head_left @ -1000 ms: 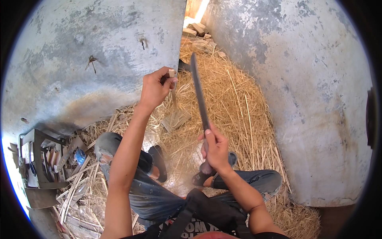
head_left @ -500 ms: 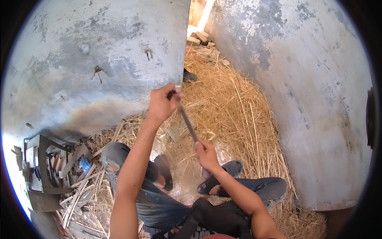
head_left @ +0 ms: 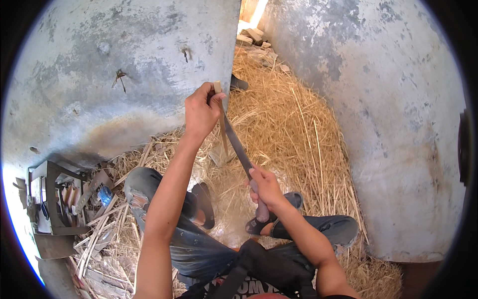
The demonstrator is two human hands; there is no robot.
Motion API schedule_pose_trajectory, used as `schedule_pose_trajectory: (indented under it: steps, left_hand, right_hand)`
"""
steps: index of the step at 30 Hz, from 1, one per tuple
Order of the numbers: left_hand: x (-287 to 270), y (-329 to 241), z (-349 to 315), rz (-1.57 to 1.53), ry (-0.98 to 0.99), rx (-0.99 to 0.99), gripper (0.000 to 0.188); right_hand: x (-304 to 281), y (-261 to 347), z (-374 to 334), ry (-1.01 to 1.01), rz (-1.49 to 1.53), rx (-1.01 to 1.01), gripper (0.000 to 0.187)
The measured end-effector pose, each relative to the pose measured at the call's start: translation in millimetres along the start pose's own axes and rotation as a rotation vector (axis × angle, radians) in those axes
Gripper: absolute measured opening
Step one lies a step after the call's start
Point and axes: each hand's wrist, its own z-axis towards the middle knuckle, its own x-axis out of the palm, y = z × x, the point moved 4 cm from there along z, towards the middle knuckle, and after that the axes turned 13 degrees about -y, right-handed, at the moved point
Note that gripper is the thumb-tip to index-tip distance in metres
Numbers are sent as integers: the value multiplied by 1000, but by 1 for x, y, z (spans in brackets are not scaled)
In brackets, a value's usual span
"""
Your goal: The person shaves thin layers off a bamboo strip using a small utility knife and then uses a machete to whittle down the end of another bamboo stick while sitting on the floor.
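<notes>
My left hand (head_left: pixel 201 112) pinches a thin, pale strip of wood or bamboo (head_left: pixel 223 130) near its top end. The strip hangs down from my fingers and tapers at its lower end. In my right hand (head_left: pixel 267 188) is the handle of a long knife (head_left: pixel 236 141), its dark blade tilted up toward my left hand. The upper part of the blade lies close beside the strip; I cannot tell whether they touch. The knife's rounded handle end sticks out below my right fist.
Grey, stained walls (head_left: pixel 149 55) rise at left and on the right. Straw-like shavings (head_left: pixel 279 119) cover the floor, with thin sticks (head_left: pixel 107 226) at the left. A dark frame holding odds and ends (head_left: pixel 46 199) stands far left. Blocks (head_left: pixel 251 36) lie in the far gap. My sandalled feet (head_left: pixel 203 204) are below.
My left hand has moved up and slightly left with the strip, which now shows more of its length. The knife has turned so its blade face and handle show more clearly.
</notes>
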Motion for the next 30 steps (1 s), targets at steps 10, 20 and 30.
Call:
schedule_pose_trajectory:
  steps: [10,20,30]
  left_hand:
    - [-8,14,3,79,-76,22,8]
    - [-5,15,-8,32,-58,5,11]
    - [-2,9,-4,53,-50,31,8]
  right_hand:
    - [28,75,-22,-216,112,-678,44]
    - [3,-24,10,-23,-4,48,43]
    - [23,34,-7,-214,-62,-720,42]
